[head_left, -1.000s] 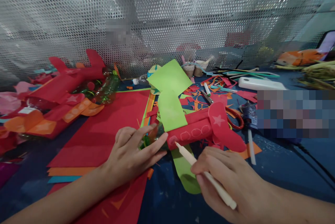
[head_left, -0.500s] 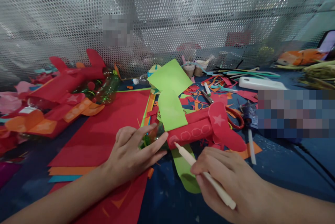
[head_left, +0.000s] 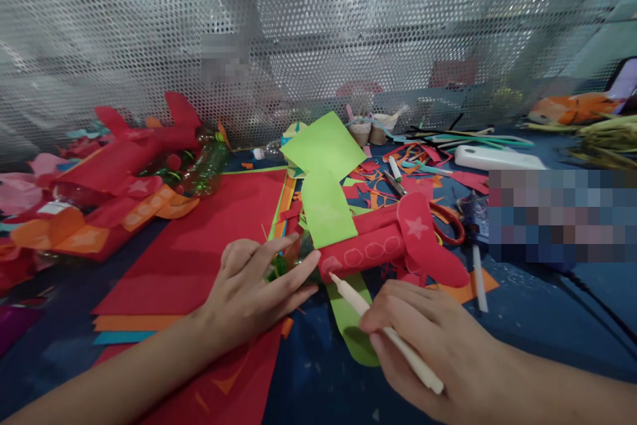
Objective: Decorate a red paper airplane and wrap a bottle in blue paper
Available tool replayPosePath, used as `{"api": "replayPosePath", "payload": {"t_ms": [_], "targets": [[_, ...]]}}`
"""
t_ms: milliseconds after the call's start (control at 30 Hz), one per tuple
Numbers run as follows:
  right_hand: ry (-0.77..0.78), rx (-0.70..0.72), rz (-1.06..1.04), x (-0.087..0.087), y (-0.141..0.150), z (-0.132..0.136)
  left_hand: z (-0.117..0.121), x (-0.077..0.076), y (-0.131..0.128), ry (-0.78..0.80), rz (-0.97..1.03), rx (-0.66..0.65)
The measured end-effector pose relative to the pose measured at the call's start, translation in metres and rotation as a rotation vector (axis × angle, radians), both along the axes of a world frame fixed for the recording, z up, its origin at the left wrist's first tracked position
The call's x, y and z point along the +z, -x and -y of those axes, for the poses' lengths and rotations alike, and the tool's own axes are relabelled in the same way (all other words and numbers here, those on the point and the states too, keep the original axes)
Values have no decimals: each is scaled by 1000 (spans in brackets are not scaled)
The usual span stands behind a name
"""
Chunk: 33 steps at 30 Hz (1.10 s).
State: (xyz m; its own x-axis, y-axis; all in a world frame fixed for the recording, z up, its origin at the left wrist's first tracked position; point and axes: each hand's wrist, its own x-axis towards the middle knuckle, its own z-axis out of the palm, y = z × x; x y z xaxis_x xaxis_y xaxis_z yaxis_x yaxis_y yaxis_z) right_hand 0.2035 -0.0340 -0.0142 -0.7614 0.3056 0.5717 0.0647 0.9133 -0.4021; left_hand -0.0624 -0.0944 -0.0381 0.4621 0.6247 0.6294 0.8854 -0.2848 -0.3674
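A craft airplane (head_left: 368, 252), made from a green plastic bottle wrapped in red paper or foam, lies across the table. Its tail carries a pale star, and light green sheets form its wings. My left hand (head_left: 259, 279) holds the bottle's neck end, fingers stretched along it; the part beneath the palm is hidden. In my right hand (head_left: 423, 332) is a cream-coloured marker (head_left: 388, 332), pinched like a pen. Its tip touches the red side near the left end, at a pale filled-in round mark. Several drawn ovals run in a row to the right.
Stacked red sheets (head_left: 199, 246) lie at left, beside finished-looking red bottle airplanes (head_left: 119, 153). Paper scraps (head_left: 368, 193), orange-handled scissors (head_left: 450, 223) and a glue gun (head_left: 475, 219) with a cord lie behind and right. A perforated metal panel (head_left: 318, 27) stands at the back.
The marker tip has shifted slightly left and down at the leftmost mark, my right hand moving with it. My left hand and the airplane stay essentially in place.
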Motion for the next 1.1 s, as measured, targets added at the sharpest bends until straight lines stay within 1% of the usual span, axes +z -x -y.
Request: {"api": "replayPosePath", "payload": {"t_ms": [333,567,700,833,933,1100], "targets": [[5,-2,-5,-3,0,0,1,2,-2,-4,-9,-3],[-7,6,-13,-2,-1,0,0,-5,2,-9,11,-2],[-13,-2,-22,-1,1,0,0,-5,2,-10,2,-7],[-16,-6,-7,0,1,-1,0,-6,0,-8,36,10],[-6,-12,-16,0,1,0,0,-4,-1,-29,39,7],[-17,-14,-14,0,0,1,-1,4,-2,-26,-20,-14]]}}
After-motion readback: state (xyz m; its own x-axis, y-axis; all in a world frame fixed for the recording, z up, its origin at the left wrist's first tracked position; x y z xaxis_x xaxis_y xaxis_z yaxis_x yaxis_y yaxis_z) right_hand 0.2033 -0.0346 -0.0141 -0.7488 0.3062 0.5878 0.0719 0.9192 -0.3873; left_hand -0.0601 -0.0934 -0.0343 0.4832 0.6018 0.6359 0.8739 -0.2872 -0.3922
